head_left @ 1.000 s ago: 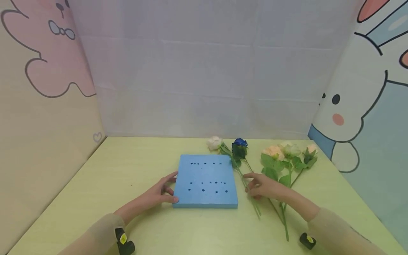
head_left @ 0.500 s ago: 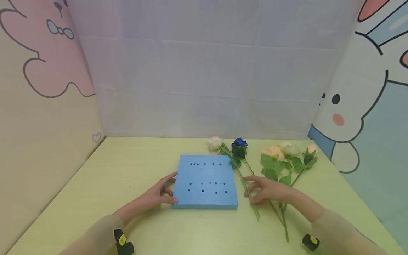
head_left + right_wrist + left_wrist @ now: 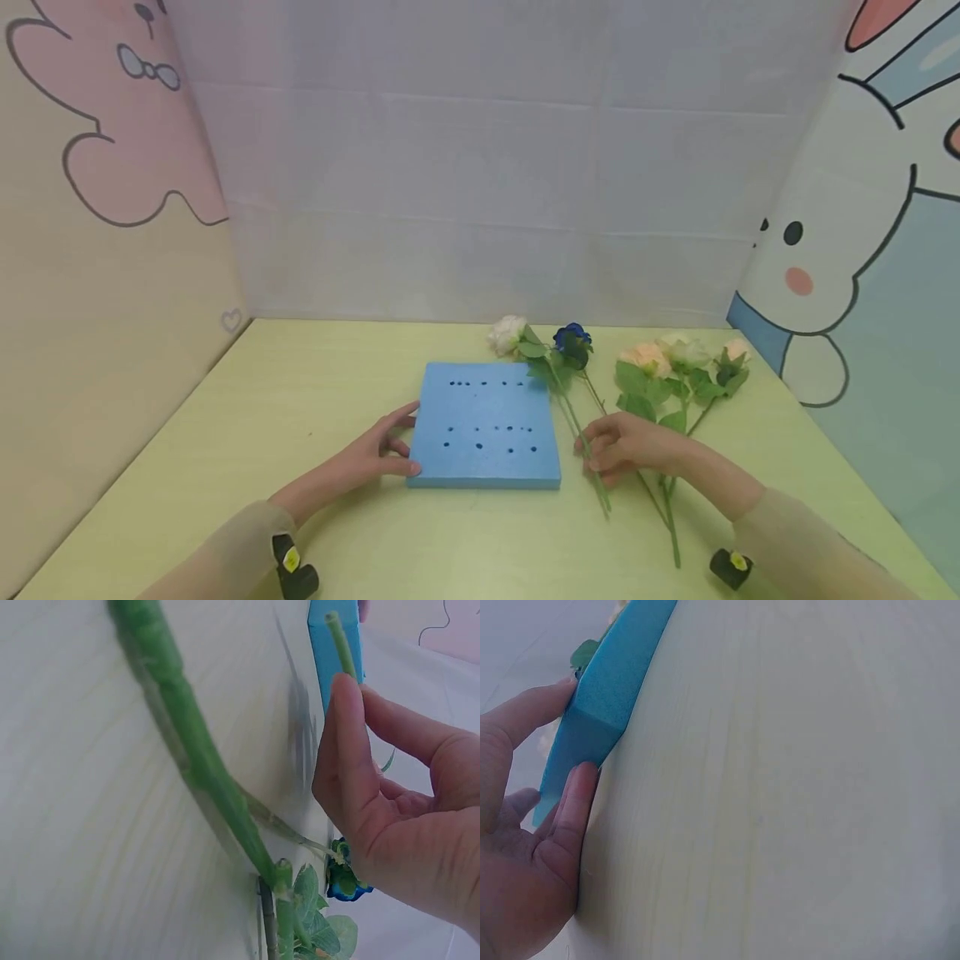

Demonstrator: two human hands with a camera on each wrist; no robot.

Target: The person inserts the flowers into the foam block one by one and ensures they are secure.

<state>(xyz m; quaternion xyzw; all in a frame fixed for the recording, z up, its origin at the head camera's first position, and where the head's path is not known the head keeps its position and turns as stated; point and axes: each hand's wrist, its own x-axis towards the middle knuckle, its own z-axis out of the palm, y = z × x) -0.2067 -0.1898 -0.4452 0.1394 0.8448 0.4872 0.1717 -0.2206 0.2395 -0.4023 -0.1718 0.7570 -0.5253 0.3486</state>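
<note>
In the head view a flat blue foam block [image 3: 480, 417] with rows of small holes lies on the table. My left hand [image 3: 382, 446] holds its left edge, thumb at the near corner and fingers against the side; the left wrist view shows the thumb [image 3: 544, 709] at the top edge. Right of the block, my right hand [image 3: 630, 442] pinches the green stem of a white rose [image 3: 507, 335] between thumb and fingers. The cut end of that stem [image 3: 341, 645] sticks out past the fingertips in the right wrist view. A leaf of this rose overlaps the block's far right corner.
A blue rose [image 3: 573, 340] lies beside the white one, its stem running under my right hand. Farther right lie several pale roses, among them a peach rose [image 3: 647, 358], with leafy stems. A grey-white backdrop [image 3: 480, 208] and printed side walls enclose the pale table [image 3: 337, 358].
My right fingers have closed on the white rose's stem. Its leaves have shifted slightly, and the blue rose's head has moved a little right. The left hand and block stay in place.
</note>
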